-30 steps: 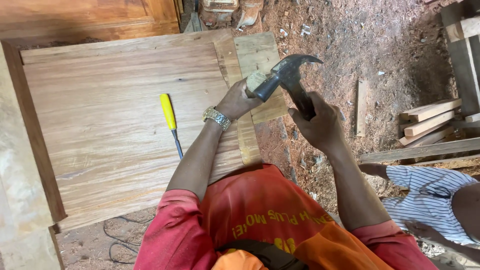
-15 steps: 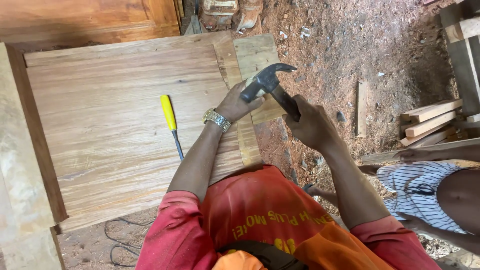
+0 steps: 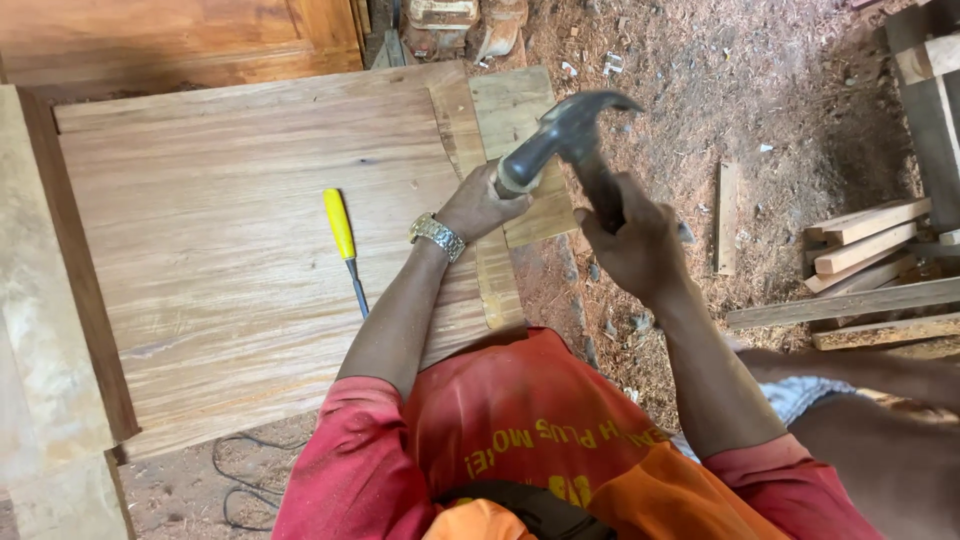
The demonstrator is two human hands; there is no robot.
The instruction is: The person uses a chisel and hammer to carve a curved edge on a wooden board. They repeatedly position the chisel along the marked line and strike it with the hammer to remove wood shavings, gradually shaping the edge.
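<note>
My right hand (image 3: pixel 635 240) grips the dark handle of a steel claw hammer (image 3: pixel 565 135). The hammer's face rests against the top of my left fist. My left hand (image 3: pixel 480 205), with a metal wristwatch (image 3: pixel 435 232) on it, is closed at the right edge of a large wooden panel (image 3: pixel 230 260). It sits over a narrow wooden strip (image 3: pixel 495 285); whatever it holds is hidden inside the fist. A yellow-handled screwdriver-like tool (image 3: pixel 342 228) lies on the panel to the left of my left forearm.
A small board (image 3: pixel 510 105) lies under the strip's far end. Wood offcuts (image 3: pixel 860 235) are stacked on the sawdust floor at right. Another person's limb (image 3: pixel 860 370) and striped cloth (image 3: pixel 795 395) are at lower right. A dark cable (image 3: pixel 240 470) lies near the panel's front edge.
The hammer head dipped left toward my left fist, then came back slightly to the right. My left hand has stayed at the panel's edge.
</note>
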